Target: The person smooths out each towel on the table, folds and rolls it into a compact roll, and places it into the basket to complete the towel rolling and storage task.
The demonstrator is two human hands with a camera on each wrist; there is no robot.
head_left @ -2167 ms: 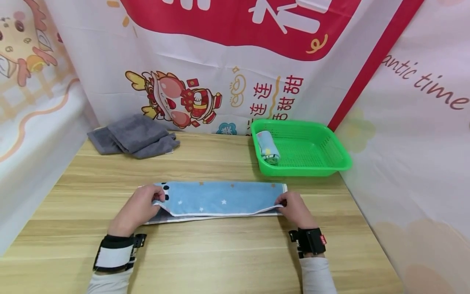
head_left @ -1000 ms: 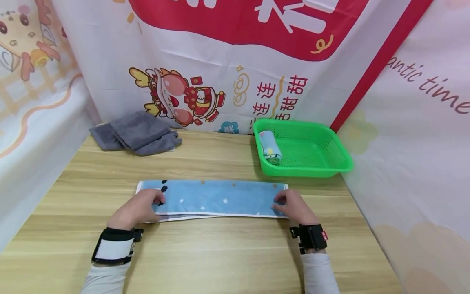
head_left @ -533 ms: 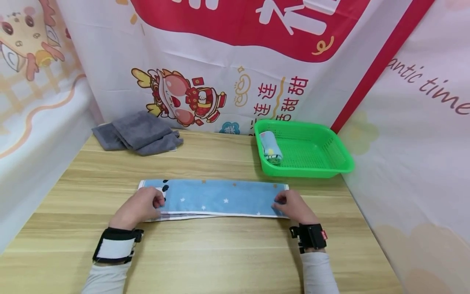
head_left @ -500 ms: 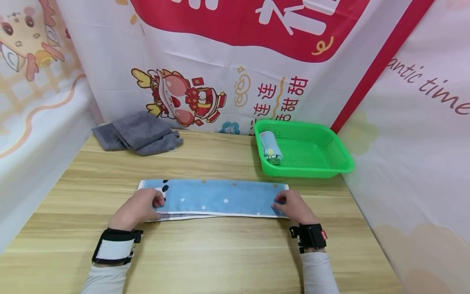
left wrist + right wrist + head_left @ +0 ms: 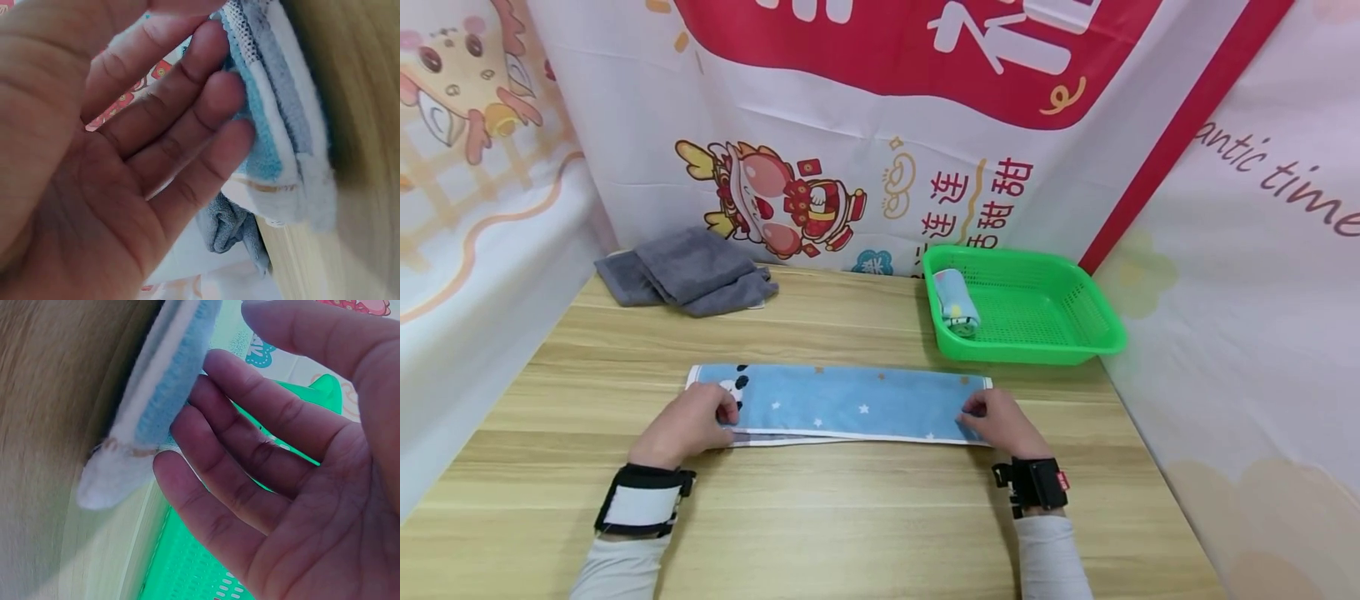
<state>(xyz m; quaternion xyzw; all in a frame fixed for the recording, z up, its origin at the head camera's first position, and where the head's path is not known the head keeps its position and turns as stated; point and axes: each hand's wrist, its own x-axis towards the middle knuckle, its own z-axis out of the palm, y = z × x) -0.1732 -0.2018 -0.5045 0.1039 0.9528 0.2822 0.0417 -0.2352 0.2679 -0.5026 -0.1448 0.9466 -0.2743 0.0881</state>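
Note:
A light blue towel (image 5: 835, 404) with white stars and a panda print lies folded in a long strip on the table. Its lower layer peeks out along the front left edge. My left hand (image 5: 688, 425) is at the towel's left end, fingertips on the cloth and thumb by the front edge. In the left wrist view the fingers (image 5: 215, 156) are fairly straight against the blue pile. At the other end, the right hand (image 5: 1000, 425) touches the towel with its fingertips. The right wrist view shows its thumb (image 5: 300, 328) held apart from the cloth.
A green plastic basket (image 5: 1030, 354) stands at the back right, with a rolled patterned towel (image 5: 957, 302) along its left side. A grey towel (image 5: 692, 271) lies loosely folded at the back left. Printed cloth (image 5: 880, 117) hangs behind the wooden table (image 5: 850, 533).
Both hands lowered the lifted front edge of the blue towel and released it. Since then, the lower layer's front left edge has moved slightly inward under the left hand; the right hand stays nearly still.

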